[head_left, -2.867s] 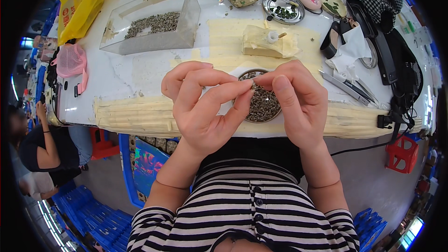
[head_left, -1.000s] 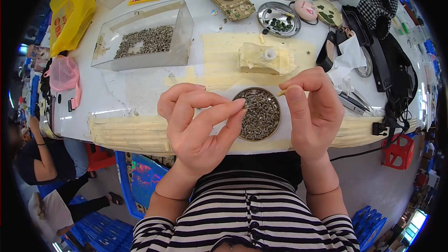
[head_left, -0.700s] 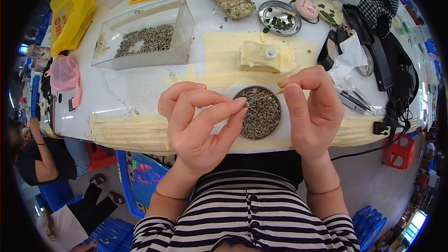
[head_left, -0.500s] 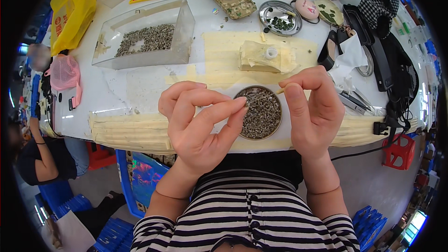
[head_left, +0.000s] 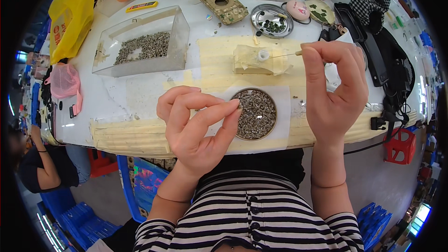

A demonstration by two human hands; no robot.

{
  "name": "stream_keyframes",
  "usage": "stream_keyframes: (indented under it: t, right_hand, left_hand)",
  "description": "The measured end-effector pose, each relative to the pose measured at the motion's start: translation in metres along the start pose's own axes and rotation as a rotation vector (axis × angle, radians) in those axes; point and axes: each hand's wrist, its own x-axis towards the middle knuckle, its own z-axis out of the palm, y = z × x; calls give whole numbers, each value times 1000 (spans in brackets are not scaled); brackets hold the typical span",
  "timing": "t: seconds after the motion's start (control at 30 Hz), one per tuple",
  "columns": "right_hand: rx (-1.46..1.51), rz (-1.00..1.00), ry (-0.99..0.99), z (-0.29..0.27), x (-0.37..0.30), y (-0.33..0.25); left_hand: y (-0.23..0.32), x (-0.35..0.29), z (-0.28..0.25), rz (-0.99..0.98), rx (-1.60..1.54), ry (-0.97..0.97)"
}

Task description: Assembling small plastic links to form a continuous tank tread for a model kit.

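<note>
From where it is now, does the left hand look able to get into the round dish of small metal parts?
Probably yes. The left hand hovers at the round dish, fingertips pinched together over its left rim; nothing lies between them. The right hand, holding a thin stick, is up and to the side, clear of the dish.

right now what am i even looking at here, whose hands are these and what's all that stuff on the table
The camera sits on a person's head and looks down, so the hands are their own, and the wide lens bends the edges. The left hand pinches something too small to make out over a round dish of small grey metal parts. The right hand holds up a thin stick between its fingers. On the white table stand a clear box of the same parts, a taped block and a metal tray.
</note>
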Motion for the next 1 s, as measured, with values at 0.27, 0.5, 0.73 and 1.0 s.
stream_keyframes:
  t: [0.27,0.5,0.73,1.0]
  right_hand:
    - [-177,-95,-105,12,-8,6]
    - [620,302,-497,1,-31,-38]
    - [646,486,-348,7,-48,-48]
    - [163,-103,-177,5,-62,-55]
  left_hand:
    - [-2,-1,0,2,-71,41]
    - [-4,-3,-1,68,-96,62]
    - [2,-5,1,112,33,67]
    - [1,-4,3,78,76,70]
